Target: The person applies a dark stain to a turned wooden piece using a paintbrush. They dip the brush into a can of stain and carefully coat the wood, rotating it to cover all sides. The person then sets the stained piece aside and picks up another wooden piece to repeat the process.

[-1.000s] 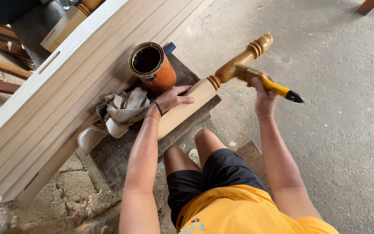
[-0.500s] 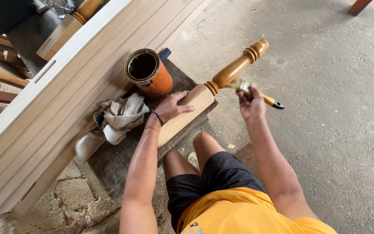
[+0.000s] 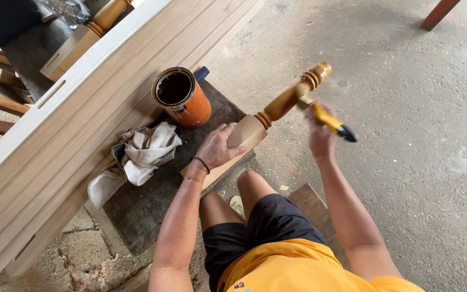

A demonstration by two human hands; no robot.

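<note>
Two hands on the job, and they split it cleanly. Your left hand lies flat, fingers spread, pressing down on the square pale end of the turned leg — no wrap, just a pin against the dark board. The leg runs from that near-left end up to its far-right knob, raised off the floor, its far half already stained amber. Your right hand is closed around a yellow-handled brush, just right of the leg's middle, bristles touching the turned part — the picture blurs there. So the right hand is the nearer to the stained stretch. An open can stands left of the leg, with a rag just beside it and pale planks behind.
</note>
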